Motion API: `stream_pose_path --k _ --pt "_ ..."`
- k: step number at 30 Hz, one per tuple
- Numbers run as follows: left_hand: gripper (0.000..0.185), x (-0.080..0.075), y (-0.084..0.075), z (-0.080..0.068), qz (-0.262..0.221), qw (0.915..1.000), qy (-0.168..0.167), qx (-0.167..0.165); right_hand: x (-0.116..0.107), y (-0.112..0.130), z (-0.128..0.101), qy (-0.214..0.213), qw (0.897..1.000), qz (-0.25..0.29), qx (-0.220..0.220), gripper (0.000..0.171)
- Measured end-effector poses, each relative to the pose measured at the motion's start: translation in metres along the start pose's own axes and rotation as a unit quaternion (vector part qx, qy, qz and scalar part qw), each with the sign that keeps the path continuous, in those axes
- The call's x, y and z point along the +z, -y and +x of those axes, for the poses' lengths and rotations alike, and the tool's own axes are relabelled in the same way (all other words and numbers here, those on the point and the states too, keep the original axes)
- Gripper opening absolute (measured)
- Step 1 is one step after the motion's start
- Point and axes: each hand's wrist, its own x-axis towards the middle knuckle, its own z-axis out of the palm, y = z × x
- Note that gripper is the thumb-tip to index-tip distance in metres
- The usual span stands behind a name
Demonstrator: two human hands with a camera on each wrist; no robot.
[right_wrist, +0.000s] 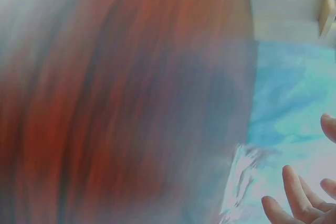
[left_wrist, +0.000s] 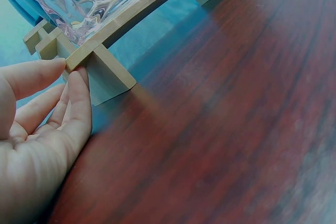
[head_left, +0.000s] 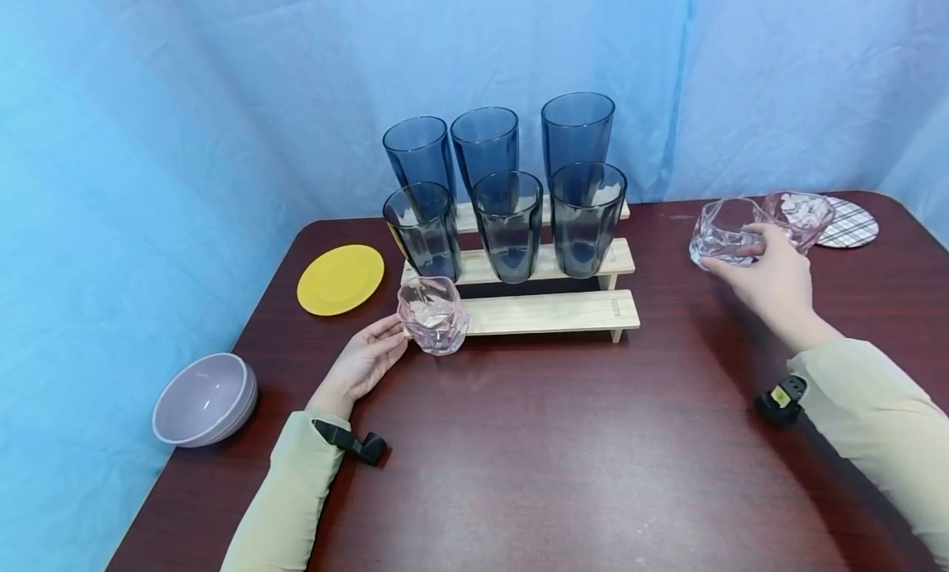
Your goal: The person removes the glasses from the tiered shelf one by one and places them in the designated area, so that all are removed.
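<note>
right of the wooden rack (head_left: 546, 263), well apart from it: clear glass (head_left: 717, 230), apparently upright, with pinkish glass (head_left: 808, 216) just beside it, on the side away from the rack. much nearer right hand (head_left: 778, 283) than left. at clear glass with right thumb and fingers, spread rather than closed; cannot tell contact, given blur in the right wrist view. pinching the rack's left end with left hand (head_left: 371, 358), at the lowest shelf (head_left: 534, 315). on that same shelf end, pink glass (head_left: 433, 318), upright. no long axis to read on clear glass; along the rack, long axis left to right, with clear glass off its right end, roughly level with the middle shelf
</note>
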Motion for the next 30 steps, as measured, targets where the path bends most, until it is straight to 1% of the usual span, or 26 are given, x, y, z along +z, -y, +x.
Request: stream_pose_path --k 2,8,11,14,17,21,24,30 --pt "0.056 0.000 0.000 0.000 -0.001 1.0000 -0.001 0.000 0.002 0.008 -0.004 0.000 1.000 0.013 -0.010 0.075" --pt "0.057 0.000 0.000 0.001 0.001 1.0000 0.000 -0.002 0.008 0.035 -0.021 -0.002 0.996 0.077 -0.042 0.065" --pt "0.057 0.000 0.000 0.000 0.003 1.0000 -0.004 -0.001 0.012 0.050 -0.032 -0.010 0.994 0.092 -0.064 0.058" --pt "0.057 0.000 0.000 0.000 0.004 1.0000 -0.001 -0.001 0.016 0.064 -0.042 -0.019 0.989 0.110 -0.097 0.050" --pt "0.056 0.001 0.000 0.000 0.002 1.0000 -0.005 -0.001 0.020 0.078 -0.052 -0.017 0.981 0.137 -0.134 0.045" --pt "0.056 0.002 -0.001 0.000 0.000 0.9999 -0.013 -0.003 0.024 0.095 -0.066 0.009 0.970 0.162 -0.179 0.042" --pt "0.056 0.003 -0.001 0.000 0.000 0.9999 -0.013 -0.005 0.028 0.106 -0.075 0.034 0.966 0.165 -0.198 0.042" --pt "0.057 0.002 -0.002 -0.001 0.001 0.9999 -0.014 -0.009 0.043 0.127 -0.086 0.094 0.963 0.157 -0.198 0.044"
